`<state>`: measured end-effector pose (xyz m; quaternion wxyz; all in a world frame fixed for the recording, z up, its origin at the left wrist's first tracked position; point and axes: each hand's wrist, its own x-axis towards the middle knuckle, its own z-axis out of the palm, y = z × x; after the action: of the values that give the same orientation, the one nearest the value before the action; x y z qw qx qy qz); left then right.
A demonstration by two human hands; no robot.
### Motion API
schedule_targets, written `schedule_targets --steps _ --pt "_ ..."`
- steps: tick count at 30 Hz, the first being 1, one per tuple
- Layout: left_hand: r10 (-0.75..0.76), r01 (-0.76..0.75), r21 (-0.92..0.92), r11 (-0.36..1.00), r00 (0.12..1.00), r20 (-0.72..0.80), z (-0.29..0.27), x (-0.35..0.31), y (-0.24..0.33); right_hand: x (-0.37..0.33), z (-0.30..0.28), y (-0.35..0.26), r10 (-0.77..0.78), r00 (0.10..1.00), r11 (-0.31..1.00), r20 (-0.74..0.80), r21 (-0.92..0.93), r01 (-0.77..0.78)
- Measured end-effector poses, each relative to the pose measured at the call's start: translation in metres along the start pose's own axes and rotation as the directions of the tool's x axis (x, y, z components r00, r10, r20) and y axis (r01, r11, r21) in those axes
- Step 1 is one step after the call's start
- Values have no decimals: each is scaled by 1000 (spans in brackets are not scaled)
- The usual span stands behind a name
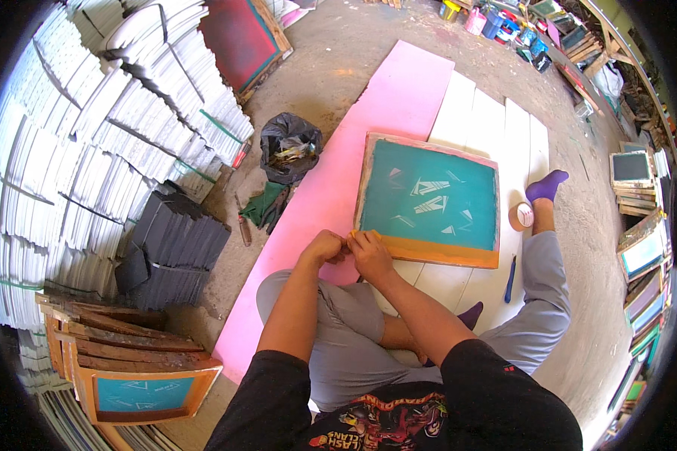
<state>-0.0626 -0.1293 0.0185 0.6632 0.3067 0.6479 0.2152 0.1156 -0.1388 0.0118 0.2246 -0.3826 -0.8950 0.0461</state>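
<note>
While the left hand point(329, 246) curls narrowly near picture centre, the right hand point(371, 254), whose grip I cannot tell, bends at the lower-left of the green screen point(429, 197)

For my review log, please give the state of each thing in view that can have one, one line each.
Left hand: fingers curled; grip contents unclear
Right hand: fingers bent at the teal screen's near-left corner
Teal screen: lying flat, design side up
Black plastic bag: open, scraps inside
Blue tool: lying down; blade state can't be told
Black sheets: stacked, strapped
White sheets: stacked, bundled with straps
</note>
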Motion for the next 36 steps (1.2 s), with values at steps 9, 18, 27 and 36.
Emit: schedule_targets --steps 9,18,27,36 --pt "-30 33 59 998 999 -43 -4 19 -8 -1 12 -6 -13 997 999 -71 -49 10" --pt "-15 18 87 996 999 -32 -3 7 3 -13 -5 -7 -14 1000 999 -16 31 15" --pt "125 -106 247 963 990 -61 1 1 -5 -107 -67 64 -21 1000 1000 20 -1 21" --pt "135 -119 138 983 984 -116 13 -5 22 -230 -133 179 466 862 865 -199 -103 -491"
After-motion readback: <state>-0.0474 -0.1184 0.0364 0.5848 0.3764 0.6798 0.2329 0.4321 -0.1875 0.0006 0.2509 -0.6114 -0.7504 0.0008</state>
